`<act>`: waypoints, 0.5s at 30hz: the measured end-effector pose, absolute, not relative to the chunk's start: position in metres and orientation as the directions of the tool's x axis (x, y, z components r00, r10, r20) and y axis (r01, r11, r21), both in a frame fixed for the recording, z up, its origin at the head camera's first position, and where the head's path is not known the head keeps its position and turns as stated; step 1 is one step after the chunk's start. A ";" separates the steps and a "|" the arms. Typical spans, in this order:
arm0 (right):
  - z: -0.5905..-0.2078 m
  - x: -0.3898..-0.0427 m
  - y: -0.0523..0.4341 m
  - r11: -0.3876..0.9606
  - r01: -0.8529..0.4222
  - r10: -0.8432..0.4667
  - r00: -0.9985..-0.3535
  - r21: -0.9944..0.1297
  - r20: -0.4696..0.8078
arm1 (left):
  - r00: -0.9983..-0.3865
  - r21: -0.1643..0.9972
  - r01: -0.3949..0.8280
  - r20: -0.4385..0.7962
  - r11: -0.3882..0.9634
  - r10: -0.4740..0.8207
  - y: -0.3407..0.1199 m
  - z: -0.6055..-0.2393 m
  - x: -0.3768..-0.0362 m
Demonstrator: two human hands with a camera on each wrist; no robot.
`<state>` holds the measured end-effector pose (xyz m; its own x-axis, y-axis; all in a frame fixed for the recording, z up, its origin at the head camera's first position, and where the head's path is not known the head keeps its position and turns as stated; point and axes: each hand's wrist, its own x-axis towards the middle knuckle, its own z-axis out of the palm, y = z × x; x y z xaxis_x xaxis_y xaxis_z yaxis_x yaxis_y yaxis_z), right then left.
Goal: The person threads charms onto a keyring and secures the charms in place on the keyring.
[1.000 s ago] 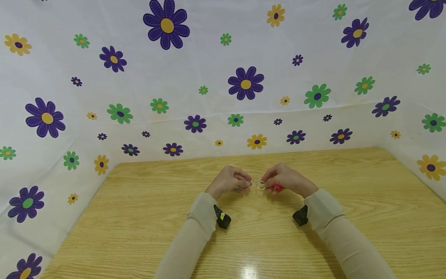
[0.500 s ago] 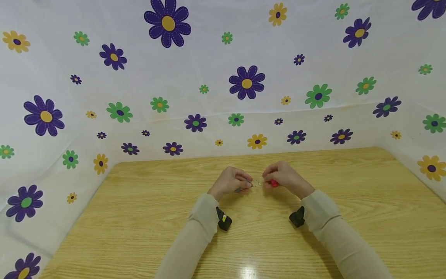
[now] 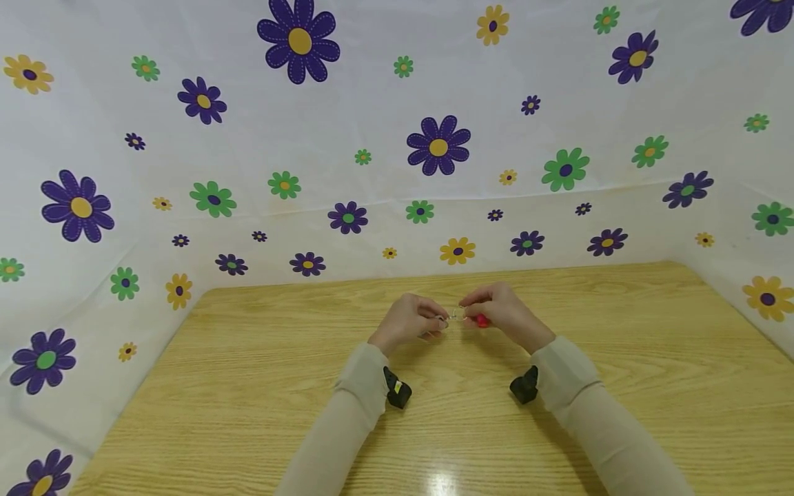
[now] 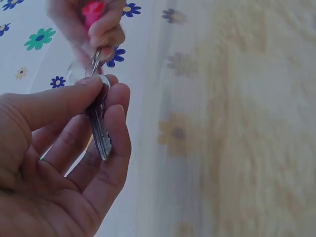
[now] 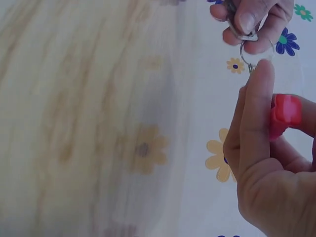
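Thumb and fingers of my left hand (image 3: 409, 322) pinch a silver key (image 4: 100, 126) by its head, its toothed blade lying along the fingers in the left wrist view. A thin metal key ring (image 5: 242, 53) shows at the key's head in the right wrist view. My right hand (image 3: 505, 313) holds a keychain with a glossy red-pink piece (image 5: 285, 112) between thumb and fingers. Metal from this keychain reaches the key ring between the two hands; the right fingertips hide part of it. Both hands are close together above the wooden table (image 3: 279, 386).
A white cloth (image 3: 372, 89) with purple, green and yellow flowers stands behind the table and along both sides. Small black cameras (image 3: 399, 389) sit at both wrists, below the beige sleeves (image 3: 338, 427).
My right hand has come left and slightly up, toward the left hand. The rings, side by side earlier, now overlap in the narrower gap. My left hand has barely moved.
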<state>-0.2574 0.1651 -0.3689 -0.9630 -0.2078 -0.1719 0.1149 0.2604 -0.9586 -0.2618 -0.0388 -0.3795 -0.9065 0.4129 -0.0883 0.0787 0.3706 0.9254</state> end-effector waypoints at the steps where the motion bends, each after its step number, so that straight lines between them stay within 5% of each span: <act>1: -0.369 -0.257 0.166 0.268 0.118 -0.220 -0.959 -0.956 -0.180 | -0.908 0.925 0.077 -0.089 0.372 0.409 -0.040 -0.379 -0.262; 15: -0.370 -0.255 0.170 0.307 0.078 -0.333 -0.925 -0.949 -0.183 | -0.903 0.913 0.138 -0.043 0.384 0.427 -0.044 -0.380 -0.264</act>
<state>-0.2554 0.1695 -0.3698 -0.9250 -0.3330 -0.1832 0.0775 0.3066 -0.9487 -0.2642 -0.0437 -0.3798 -0.9034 0.4266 -0.0426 0.1384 0.3843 0.9128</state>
